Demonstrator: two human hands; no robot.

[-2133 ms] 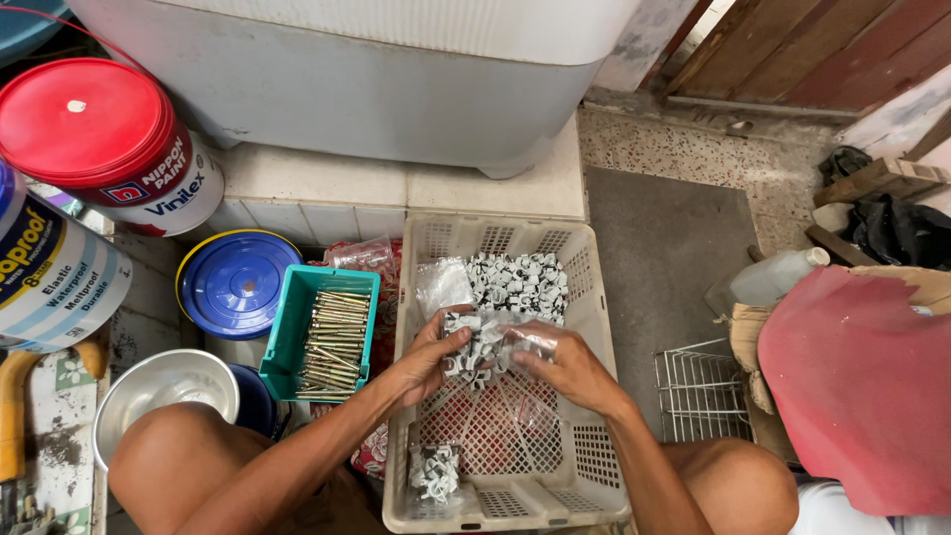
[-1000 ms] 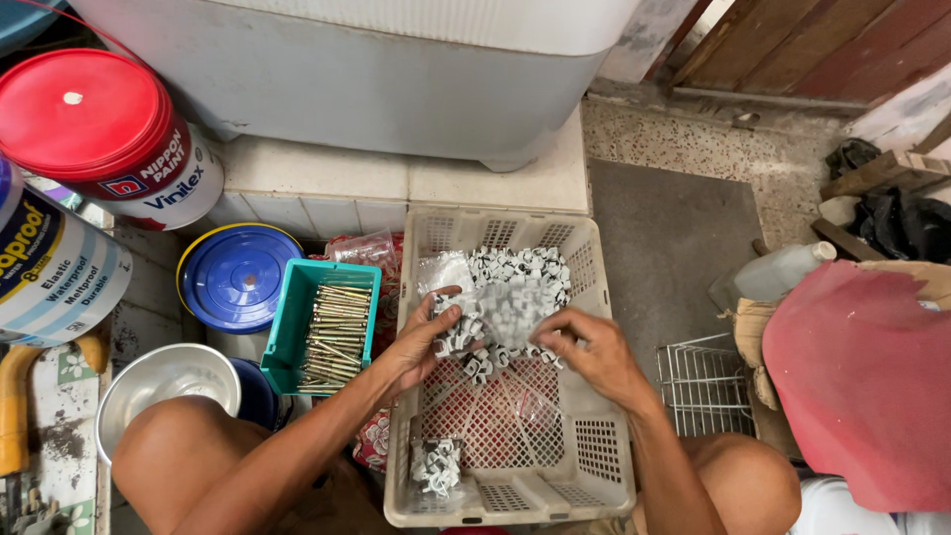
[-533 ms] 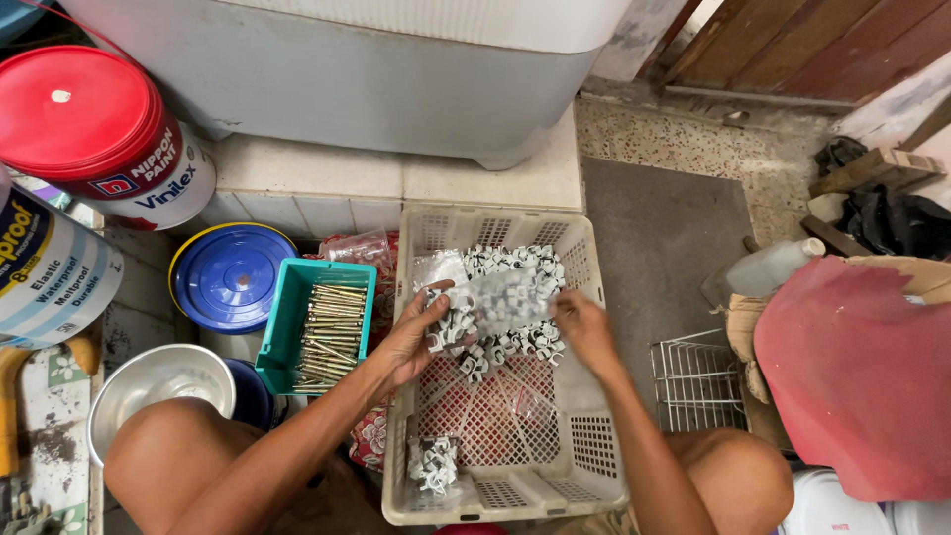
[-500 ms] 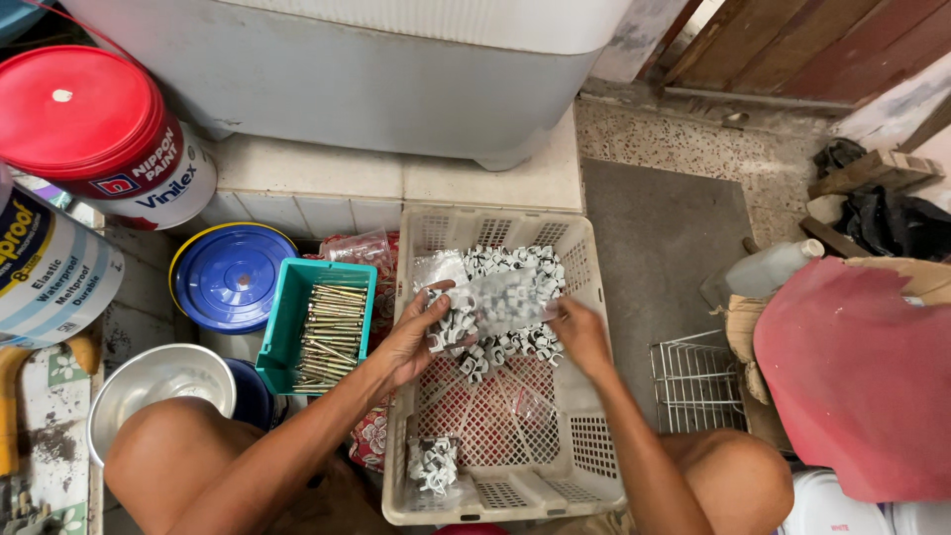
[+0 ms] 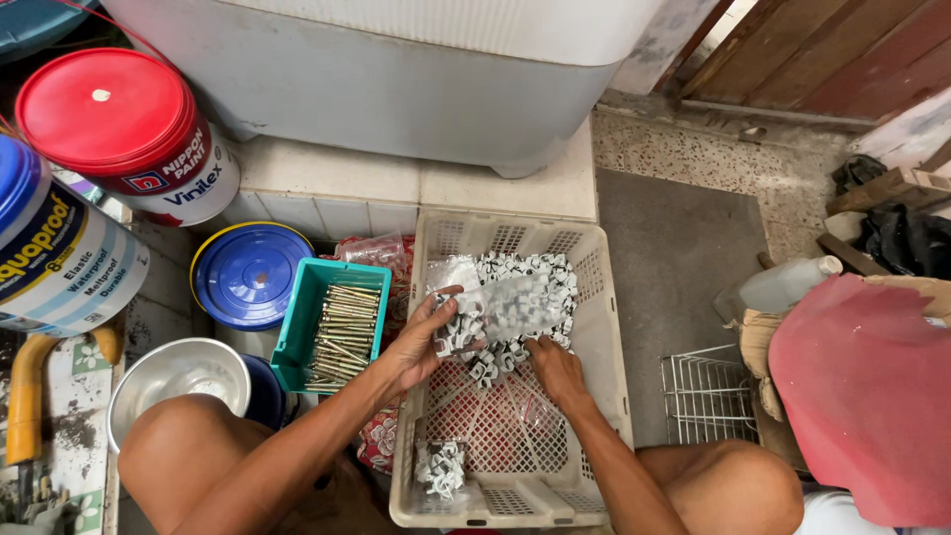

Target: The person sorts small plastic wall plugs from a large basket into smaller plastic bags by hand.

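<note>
A cream plastic basket [image 5: 609,327] sits on the floor between my knees. A heap of small grey cable clips [image 5: 535,272] fills its far half. My left hand [image 5: 421,342] holds up a clear plastic bag of clips [image 5: 500,302] over that heap. My right hand [image 5: 555,367] reaches down among the loose clips under the bag, fingers curled; whether it grips any is hidden. A small clump of clips [image 5: 441,468] lies at the basket's near left corner, and empty clear bags [image 5: 515,396] rest on the basket floor.
A teal tray of brass-coloured screws [image 5: 337,322] stands left of the basket. Further left are a blue lid [image 5: 246,272], a steel bowl [image 5: 173,381] and two paint buckets [image 5: 129,129]. A white wire rack [image 5: 705,396] and red sheet [image 5: 862,396] lie right.
My right hand has let go of the bag's right end and dropped to the loose clips below it. My left hand still holds the bag. The camera view shifted slightly.
</note>
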